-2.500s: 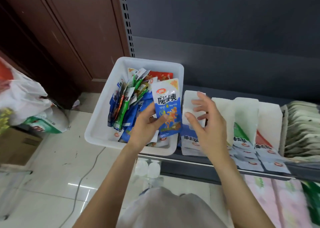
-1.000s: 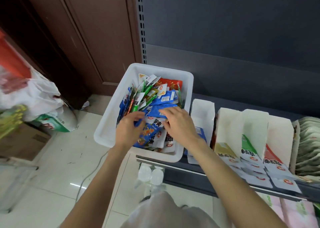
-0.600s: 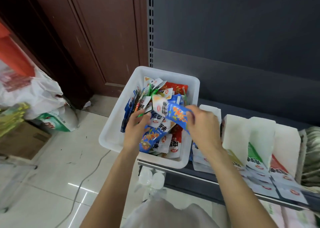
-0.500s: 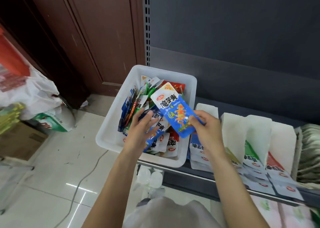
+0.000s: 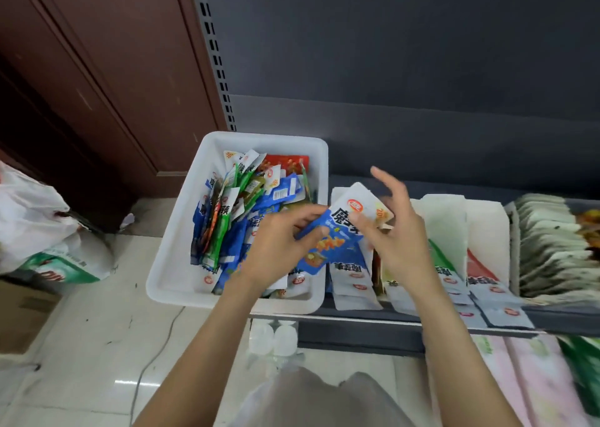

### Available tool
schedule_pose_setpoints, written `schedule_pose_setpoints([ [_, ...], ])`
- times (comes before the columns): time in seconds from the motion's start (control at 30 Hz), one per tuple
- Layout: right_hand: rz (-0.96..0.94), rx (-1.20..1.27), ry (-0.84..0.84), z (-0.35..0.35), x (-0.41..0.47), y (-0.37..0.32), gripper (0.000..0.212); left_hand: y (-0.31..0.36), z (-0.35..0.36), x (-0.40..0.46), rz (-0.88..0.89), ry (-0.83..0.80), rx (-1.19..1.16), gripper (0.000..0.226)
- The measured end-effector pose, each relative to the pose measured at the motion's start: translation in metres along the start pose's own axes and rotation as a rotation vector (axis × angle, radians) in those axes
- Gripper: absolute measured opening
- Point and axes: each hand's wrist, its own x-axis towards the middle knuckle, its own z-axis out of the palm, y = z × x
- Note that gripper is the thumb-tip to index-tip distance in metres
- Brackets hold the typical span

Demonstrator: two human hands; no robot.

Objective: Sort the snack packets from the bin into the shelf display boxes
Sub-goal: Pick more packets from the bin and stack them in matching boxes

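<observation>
Two hands on one blue packet (image 5: 337, 232): left hand (image 5: 276, 248) pinches its edge, right hand (image 5: 394, 232) thumb-pins it, fingers splayed. I judge it light, floppy, slick; take edges.

Bare forearms, no sleeves, grey garment (image 5: 311, 400) below

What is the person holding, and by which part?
A blue snack packet. The left hand grips its lower blue end; the right hand's thumb presses its upper white part, other fingers spread.
</observation>
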Motion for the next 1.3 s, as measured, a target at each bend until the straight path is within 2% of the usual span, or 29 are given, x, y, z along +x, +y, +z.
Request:
schedule_pose_setpoints([
  [0.1,-0.121,-0.305,0.084,-0.023,-0.006,0.005,0.014,0.005,0.022,0.009,0.084,0.037,0.065,0.022],
  [0.23,-0.321,-0.443,0.371,-0.027,-0.021,0.026,0.009,-0.007,0.046,0.013,0.205,0.139,0.201,0.014],
  [0.3,-0.396,-0.506,0.399,-0.018,-0.032,0.042,0.012,-0.017,0.052,0.013,0.229,0.127,0.221,0.012],
  [0.4,-0.406,-0.581,0.306,-0.003,-0.045,0.069,0.013,-0.036,0.056,0.012,0.262,0.059,0.359,0.012],
  [0.53,-0.351,-0.718,0.085,0.011,-0.046,0.09,0.022,-0.054,0.057,0.001,0.242,-0.033,0.51,0.018],
  [0.6,-0.338,-0.807,0.0,0.014,-0.044,0.094,0.026,-0.06,0.056,-0.005,0.238,-0.057,0.509,0.018],
  [0.7,-0.308,-0.964,-0.076,0.012,-0.041,0.095,0.014,-0.063,0.053,-0.01,0.245,-0.096,0.412,0.016],
  [0.77,-0.322,-1.006,-0.132,0.009,-0.039,0.093,0.019,-0.058,0.047,-0.013,0.215,-0.099,0.326,0.025],
  [0.87,-0.314,-0.876,-0.173,0.007,-0.032,0.076,0.037,-0.047,0.031,-0.022,0.134,0.076,0.284,0.029],
  [0.97,-0.295,-0.618,-0.167,0.013,-0.015,0.048,0.026,-0.049,0.004,-0.034,0.018,0.369,0.244,0.024],
  [1.07,-0.331,-0.497,-0.239,0.039,0.009,0.025,0.02,-0.064,-0.029,-0.043,-0.155,0.554,0.248,0.01],
  [1.17,-0.363,-0.427,-0.313,0.081,0.031,0.016,0.021,-0.089,-0.064,-0.045,-0.275,0.567,0.358,0.017],
  [1.3,-0.301,-0.441,-0.414,0.141,0.055,0.009,0.032,-0.116,-0.088,-0.037,-0.333,0.393,0.519,0.025],
])
